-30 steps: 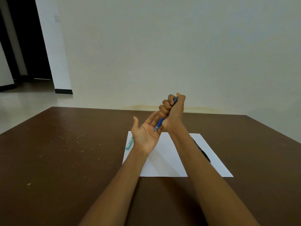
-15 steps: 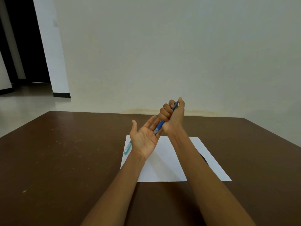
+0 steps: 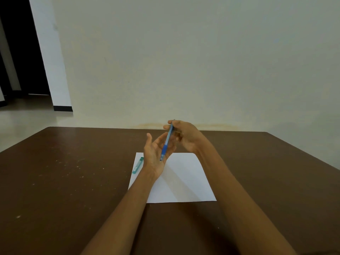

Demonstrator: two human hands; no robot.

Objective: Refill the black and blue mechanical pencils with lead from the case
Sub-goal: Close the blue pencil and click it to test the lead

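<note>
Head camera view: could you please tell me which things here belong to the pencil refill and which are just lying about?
Part of the job:
- blue mechanical pencil, held in the right hand, tip down over the open left hand
- lead case

Just there:
- white paper
- brown table

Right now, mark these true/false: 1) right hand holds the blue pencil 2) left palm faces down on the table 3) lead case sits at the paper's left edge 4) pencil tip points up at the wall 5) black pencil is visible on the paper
1) True. The right hand pinches the blue pencil near its top end.
2) False. The left hand is raised, open, palm up under the pencil.
3) True. The teal lead case lies at the left edge of the white paper.
4) False. The tip points down toward the left palm.
5) False. No black pencil shows in this frame; the right forearm may hide it.
</note>
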